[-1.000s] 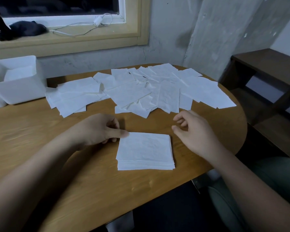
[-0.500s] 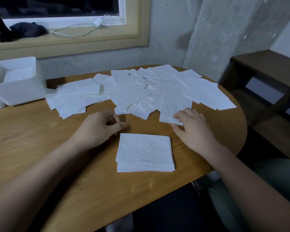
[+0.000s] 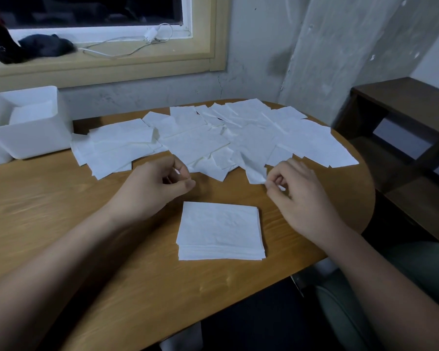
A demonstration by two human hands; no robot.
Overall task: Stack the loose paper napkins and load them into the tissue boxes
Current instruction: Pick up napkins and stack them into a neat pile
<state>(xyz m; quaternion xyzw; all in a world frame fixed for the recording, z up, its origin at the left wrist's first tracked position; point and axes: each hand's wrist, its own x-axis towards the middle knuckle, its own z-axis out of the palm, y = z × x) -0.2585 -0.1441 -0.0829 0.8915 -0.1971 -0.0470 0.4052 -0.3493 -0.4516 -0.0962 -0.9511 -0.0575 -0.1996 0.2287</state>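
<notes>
The right hand [image 3: 299, 198] has its fingers [image 3: 270, 183] pinching a corner of a thin crinkled white paper napkin [image 3: 254, 171] at the near edge of the loose napkin spread [image 3: 195, 145]. The left hand [image 3: 152, 191] curls its fingers, holding nothing. Between them a squared napkin stack [image 3: 221, 229] lies on the bare oval wooden surface [image 3: 61, 198]. An open white plastic tissue box [image 3: 28, 140] sits far left.

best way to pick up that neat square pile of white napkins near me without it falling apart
Take the neat square stack of white paper napkins by its two side edges, left hand and right hand each from its own side, thumbs on top, fingers slid underneath. It lies flat on the wooden table as loose squared sheets, so a corner pinch would likely lift only the top few.
</notes>
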